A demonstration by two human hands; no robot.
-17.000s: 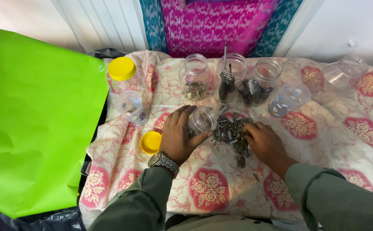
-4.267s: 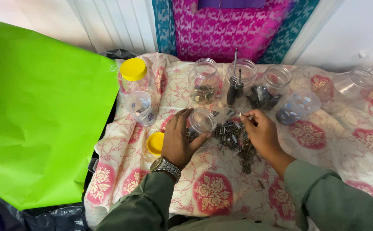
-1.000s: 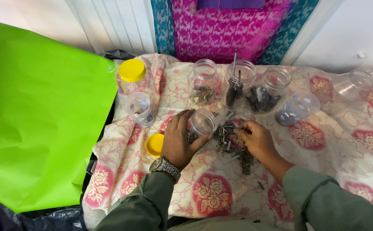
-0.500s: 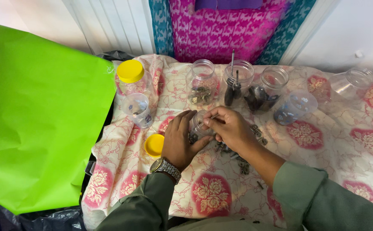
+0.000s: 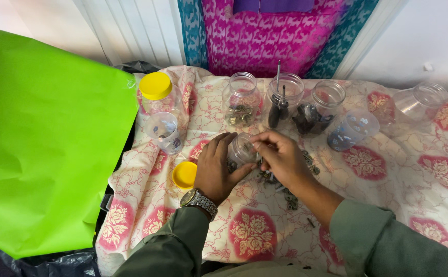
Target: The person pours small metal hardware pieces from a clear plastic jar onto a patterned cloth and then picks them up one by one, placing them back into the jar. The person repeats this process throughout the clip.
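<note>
Since a second ago our right hand [image 5: 280,156] has left the metal bits [image 5: 285,190] and now pinches at the clear jar's [image 5: 242,149] mouth (what it pinches is hidden). Our left hand [image 5: 214,166] curls around this tilted jar, just right of the yellow lid [image 5: 184,174] on the cloth-covered surface [image 5: 388,174].

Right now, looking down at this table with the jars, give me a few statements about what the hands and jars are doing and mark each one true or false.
1. The left hand grips a small clear jar lying tilted on the cloth. True.
2. The right hand rests flat on the floral cloth, far from that jar. False: its fingertips are at the jar's mouth.
3. A loose yellow lid lies beside the left hand. True.
4. Every jar in the back row has a yellow lid. False: only the capped jar at the far left has one; the others stand open.
5. A pile of small metal parts lies partly under the right forearm. True.
</note>
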